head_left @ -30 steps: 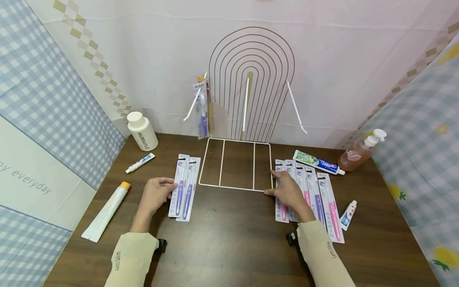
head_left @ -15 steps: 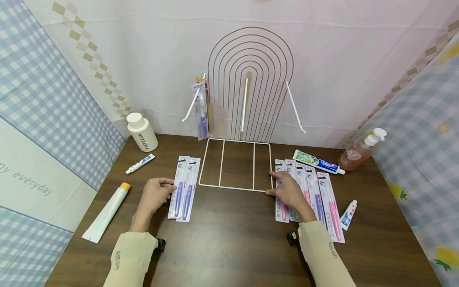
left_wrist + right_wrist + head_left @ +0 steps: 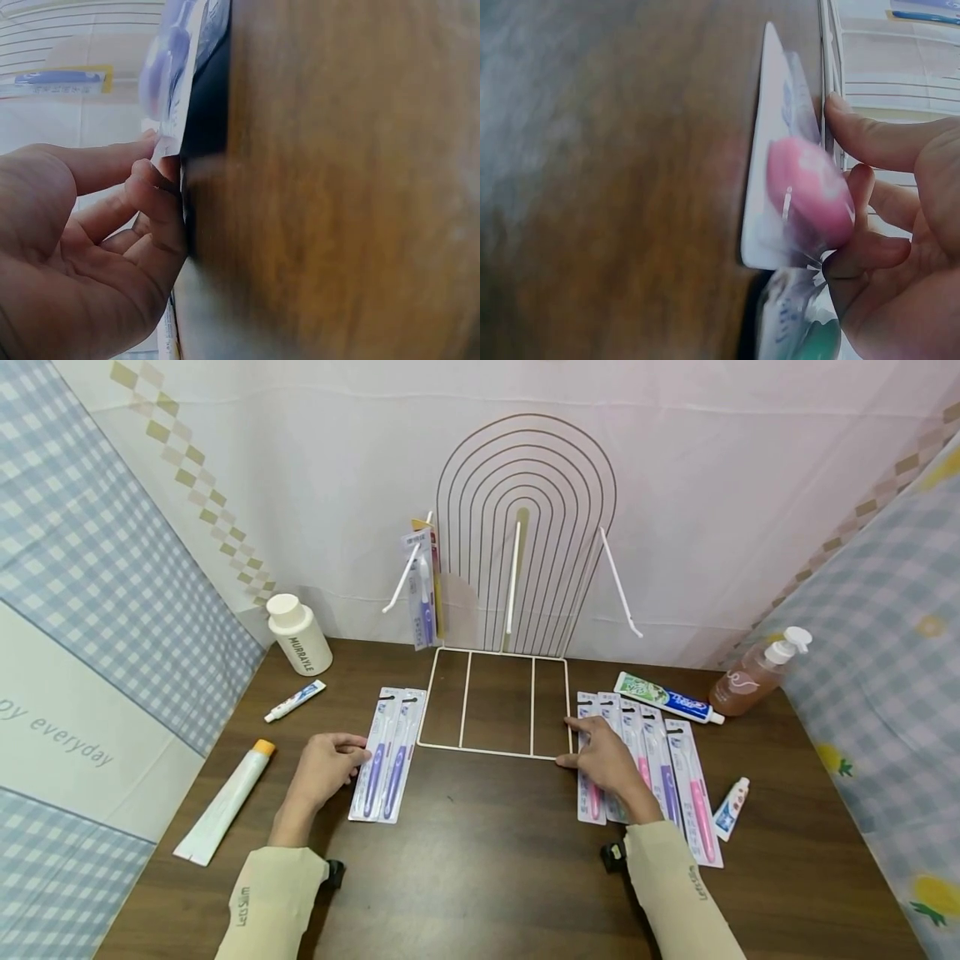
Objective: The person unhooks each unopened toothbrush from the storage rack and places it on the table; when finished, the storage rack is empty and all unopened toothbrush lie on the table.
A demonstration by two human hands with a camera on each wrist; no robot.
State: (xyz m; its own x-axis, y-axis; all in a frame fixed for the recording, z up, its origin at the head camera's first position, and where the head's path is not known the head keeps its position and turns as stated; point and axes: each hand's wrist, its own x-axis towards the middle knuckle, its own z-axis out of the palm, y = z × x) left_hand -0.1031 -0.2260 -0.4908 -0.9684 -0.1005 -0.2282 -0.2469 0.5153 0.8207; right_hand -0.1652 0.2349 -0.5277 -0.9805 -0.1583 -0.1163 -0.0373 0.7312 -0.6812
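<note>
In the head view, my left hand [image 3: 324, 768] pinches the left edge of a packaged purple toothbrush [image 3: 377, 768] lying on the table. The left wrist view shows thumb and finger at the edge of its pack [image 3: 174, 112]. Right beside it, nearly level, lies a second purple toothbrush pack [image 3: 401, 768]. My right hand [image 3: 603, 758] touches the front right corner of a white wire display rack [image 3: 498, 752], thumb and index finger spread along the wire. Beneath that hand lies a packaged pink toothbrush [image 3: 591, 802]; its pink handle [image 3: 806, 187] shows close to the fingers in the right wrist view.
Three white hooks stick out from the rack; the left hook [image 3: 402, 578] carries hanging toothbrush packs [image 3: 422, 597]. More toothbrush packs [image 3: 693, 793] fan out at right, near toothpaste tubes [image 3: 667, 697] and a pump bottle [image 3: 753, 677]. A white bottle [image 3: 302, 639] and tubes [image 3: 228, 802] stand or lie left.
The left-hand purple toothbrush pack has slid slightly toward me and lined up with its neighbour; both tilt a little more. My right hand has stayed at the rack corner.
</note>
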